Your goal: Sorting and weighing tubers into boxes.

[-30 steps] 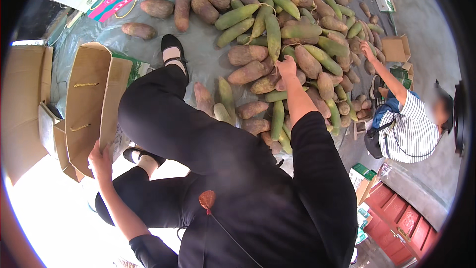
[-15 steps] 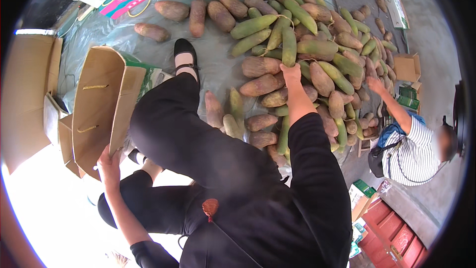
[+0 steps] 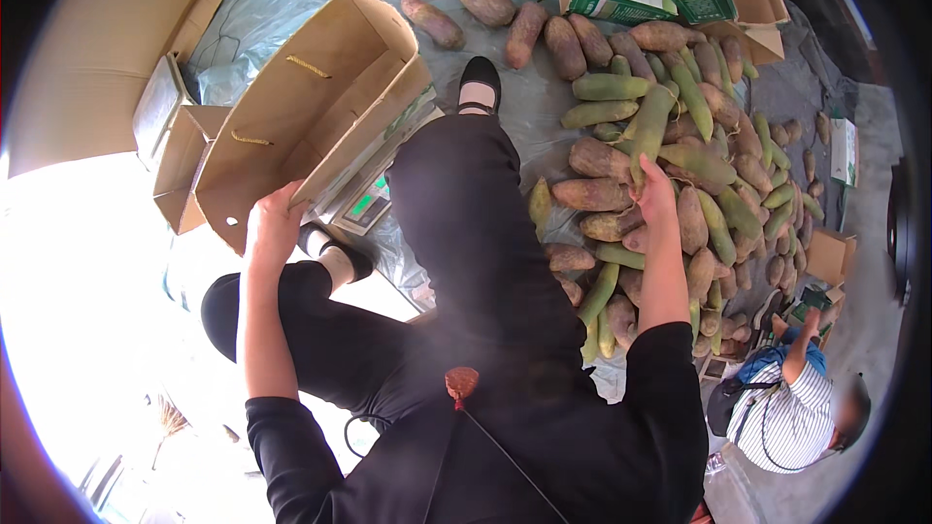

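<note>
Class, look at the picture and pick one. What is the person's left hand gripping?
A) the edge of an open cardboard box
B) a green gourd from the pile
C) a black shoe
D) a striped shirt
A: the left hand closes on the lower edge of the open cardboard box, while the right hand holds a long green gourd at the pile.
</note>
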### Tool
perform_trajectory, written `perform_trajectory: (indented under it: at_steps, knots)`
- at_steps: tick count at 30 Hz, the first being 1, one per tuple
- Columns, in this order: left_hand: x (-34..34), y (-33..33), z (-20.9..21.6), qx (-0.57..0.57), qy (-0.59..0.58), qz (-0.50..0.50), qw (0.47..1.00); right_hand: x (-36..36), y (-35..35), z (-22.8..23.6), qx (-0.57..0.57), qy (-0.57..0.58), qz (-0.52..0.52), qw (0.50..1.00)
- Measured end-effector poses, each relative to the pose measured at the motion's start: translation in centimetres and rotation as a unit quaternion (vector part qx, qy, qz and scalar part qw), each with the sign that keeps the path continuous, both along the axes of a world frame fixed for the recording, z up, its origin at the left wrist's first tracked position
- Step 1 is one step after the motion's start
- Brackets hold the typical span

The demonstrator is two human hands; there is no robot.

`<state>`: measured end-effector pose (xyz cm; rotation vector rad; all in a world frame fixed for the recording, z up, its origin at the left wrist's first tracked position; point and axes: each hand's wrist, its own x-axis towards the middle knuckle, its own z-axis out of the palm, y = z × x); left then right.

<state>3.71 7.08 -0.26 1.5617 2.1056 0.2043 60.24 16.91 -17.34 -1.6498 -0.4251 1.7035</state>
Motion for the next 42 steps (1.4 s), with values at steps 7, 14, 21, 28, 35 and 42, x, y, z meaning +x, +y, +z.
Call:
perform_trajectory:
  at_steps: [7,14,21,28,35,42]
  knots:
    - [0.5,-0.2,0.4,0.000,0.019,-0.038,0.999,-12.7,6.5,14.8,0.218,-0.122,0.222,0.942]
    - [-0.5,-0.6,-0.7,-0.001,0.002,-0.070,0.998,-29.8,10.5,22.6,0.503,-0.294,0.484,0.653]
    - [0.4,-0.7,-0.3,-0.017,-0.018,-0.048,0.999,-48.0,7.2,15.6,0.427,-0.415,0.689,0.413]
    - [0.9,0.2,-0.2,-0.032,-0.055,-0.047,0.997,-50.5,6.7,11.6,0.355,-0.325,0.739,0.471]
    - [-0.4,-0.2,-1.6,-0.005,-0.061,-0.060,0.996,-34.6,6.7,16.3,0.573,-0.134,0.255,0.767]
    - [0.3,-0.4,-1.0,0.005,-0.036,-0.041,0.998,-12.0,1.4,3.5,0.357,-0.495,0.191,0.769]
